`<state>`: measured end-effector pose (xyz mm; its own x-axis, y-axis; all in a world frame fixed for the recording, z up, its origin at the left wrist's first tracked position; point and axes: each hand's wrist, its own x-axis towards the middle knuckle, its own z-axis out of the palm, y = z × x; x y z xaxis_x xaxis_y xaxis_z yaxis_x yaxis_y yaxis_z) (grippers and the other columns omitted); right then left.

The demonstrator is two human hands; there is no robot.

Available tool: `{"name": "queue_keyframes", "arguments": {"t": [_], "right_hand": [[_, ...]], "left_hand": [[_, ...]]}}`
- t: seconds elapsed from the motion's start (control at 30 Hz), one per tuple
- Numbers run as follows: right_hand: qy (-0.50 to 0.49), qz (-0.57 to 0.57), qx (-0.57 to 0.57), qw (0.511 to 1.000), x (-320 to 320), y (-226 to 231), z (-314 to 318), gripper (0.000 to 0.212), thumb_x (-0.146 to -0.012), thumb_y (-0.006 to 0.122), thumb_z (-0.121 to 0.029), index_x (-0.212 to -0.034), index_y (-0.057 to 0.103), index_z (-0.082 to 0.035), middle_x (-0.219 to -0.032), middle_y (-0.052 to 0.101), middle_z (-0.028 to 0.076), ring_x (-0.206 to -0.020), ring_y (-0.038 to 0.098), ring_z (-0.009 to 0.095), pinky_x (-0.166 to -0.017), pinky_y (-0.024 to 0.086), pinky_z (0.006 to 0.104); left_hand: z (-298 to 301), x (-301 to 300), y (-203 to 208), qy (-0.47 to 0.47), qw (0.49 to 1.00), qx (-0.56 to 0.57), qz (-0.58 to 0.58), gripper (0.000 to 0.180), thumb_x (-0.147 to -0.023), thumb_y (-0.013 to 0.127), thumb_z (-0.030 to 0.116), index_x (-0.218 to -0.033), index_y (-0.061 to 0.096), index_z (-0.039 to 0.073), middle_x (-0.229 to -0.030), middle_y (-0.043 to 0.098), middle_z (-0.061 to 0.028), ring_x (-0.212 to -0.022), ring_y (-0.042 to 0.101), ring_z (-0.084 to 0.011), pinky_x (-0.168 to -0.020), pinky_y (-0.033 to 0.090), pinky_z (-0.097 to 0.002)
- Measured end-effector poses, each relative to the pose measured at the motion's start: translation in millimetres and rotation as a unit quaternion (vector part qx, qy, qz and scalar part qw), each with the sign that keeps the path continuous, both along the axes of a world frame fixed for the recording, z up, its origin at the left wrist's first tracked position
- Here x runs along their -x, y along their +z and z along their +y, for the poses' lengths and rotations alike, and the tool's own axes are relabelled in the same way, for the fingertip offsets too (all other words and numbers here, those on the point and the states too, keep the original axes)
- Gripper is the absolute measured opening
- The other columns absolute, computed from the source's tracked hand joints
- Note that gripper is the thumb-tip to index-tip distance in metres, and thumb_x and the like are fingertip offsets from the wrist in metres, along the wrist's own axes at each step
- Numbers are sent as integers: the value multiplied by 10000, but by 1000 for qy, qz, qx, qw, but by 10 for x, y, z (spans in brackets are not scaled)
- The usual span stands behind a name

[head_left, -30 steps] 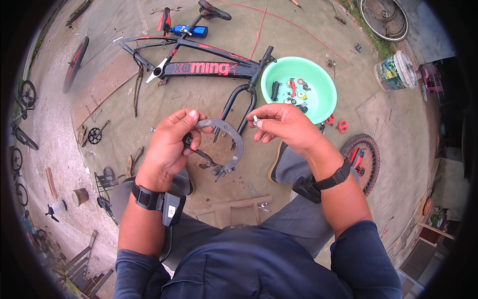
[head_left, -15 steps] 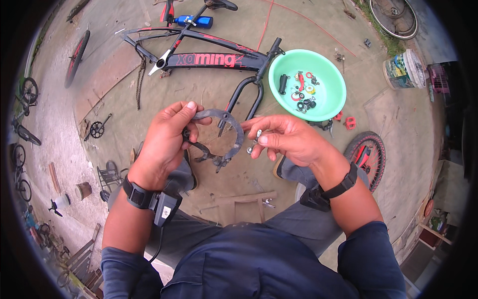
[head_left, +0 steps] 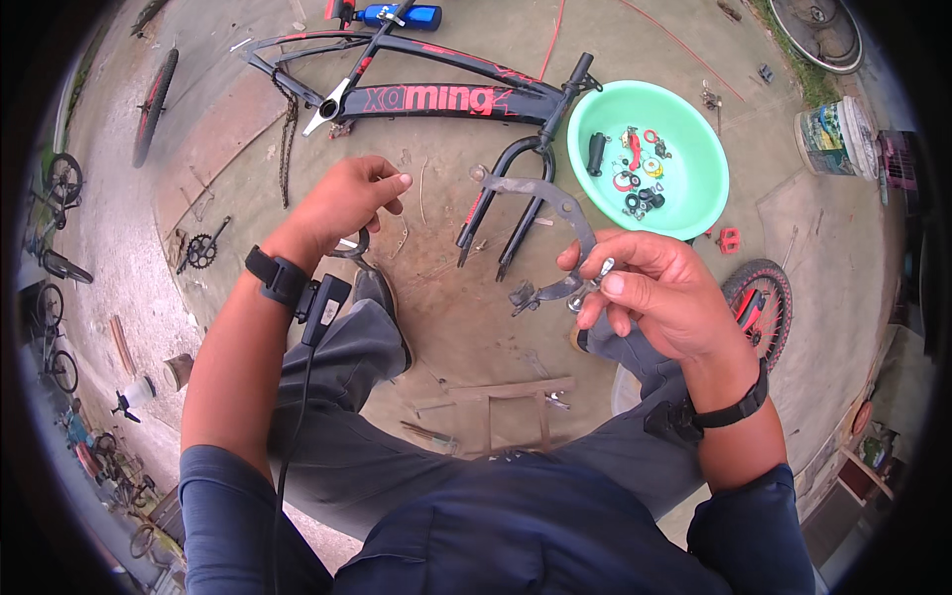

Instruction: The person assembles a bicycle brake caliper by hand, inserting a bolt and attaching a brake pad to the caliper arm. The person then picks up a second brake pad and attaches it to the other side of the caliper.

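Note:
My right hand [head_left: 659, 288] is closed on a grey curved metal brake arm [head_left: 545, 190], C-shaped with bolt holes, held up in front of the bicycle fork. Small silver hardware [head_left: 605, 268] is pinched between the thumb and fingers of that hand. My left hand [head_left: 362, 203] is apart from the brake arm, its thumb stretched to the right and its fingers curled. Under its lower fingers hangs a dark curved metal part [head_left: 355, 248] with a silver piece on it, partly hidden by the hand.
Ahead lies a black and red bicycle frame [head_left: 436, 102]. A mint-green basin [head_left: 706, 193] with small parts stands right of it. Around are a wheel [head_left: 762, 317], a red pedal [head_left: 729, 240], a crankset [head_left: 201, 253], a blue bottle [head_left: 402, 17], and a wooden frame [head_left: 511, 390] near my feet.
The grey brake arm has passed from my left hand to my right hand, which has moved right. My left hand has drawn away to the left and up.

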<state>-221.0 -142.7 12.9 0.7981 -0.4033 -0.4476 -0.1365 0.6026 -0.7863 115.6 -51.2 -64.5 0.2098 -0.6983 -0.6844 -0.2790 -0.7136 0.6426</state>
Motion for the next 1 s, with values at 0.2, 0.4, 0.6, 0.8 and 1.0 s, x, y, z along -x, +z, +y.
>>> {"name": "queue_keyframes", "arguments": {"t": [0.2,0.4,0.6,0.8,1.0], "right_hand": [[-92,-33,23,995,62,68,-198,192,-936,607,-74,-1087,643,40,-1182,609,231,-826,726,230,-563,492,212],[-174,18,51,983,-83,85,-375,148,-887,669,-104,-957,628,20,-1140,600,281,-697,726,265,-498,501,219],[-213,56,37,975,-395,48,-596,143,-859,694,-89,-879,584,0,-1076,582,273,-576,669,244,-477,554,246],[-210,48,46,975,-556,-83,-832,162,-875,697,-36,-924,552,17,-1153,498,271,-643,695,317,-531,628,320],[-182,3,-15,983,-614,-222,-1082,167,-870,710,-32,-899,559,33,-1133,512,317,-669,709,363,-556,643,327]], "left_hand": [[154,-271,-1140,-298,915,-115,-245,262,-884,651,245,-999,664,10,-912,709,-163,-814,686,-303,-714,538,-394],[307,-243,-1900,-358,878,-174,-265,272,-877,637,251,-1022,653,21,-1004,703,-190,-998,661,-384,-842,527,-464],[193,-299,-2294,-343,888,-203,-227,253,-867,579,146,-1072,644,13,-1051,703,-202,-1016,672,-372,-851,545,-452],[17,-380,-2467,-288,903,-220,-231,280,-881,533,84,-1152,572,25,-1070,699,-202,-1029,672,-364,-839,550,-446],[-23,-351,-2607,-335,895,-187,-230,274,-880,541,69,-1153,542,38,-1046,698,-180,-1016,672,-356,-829,547,-447]]}}
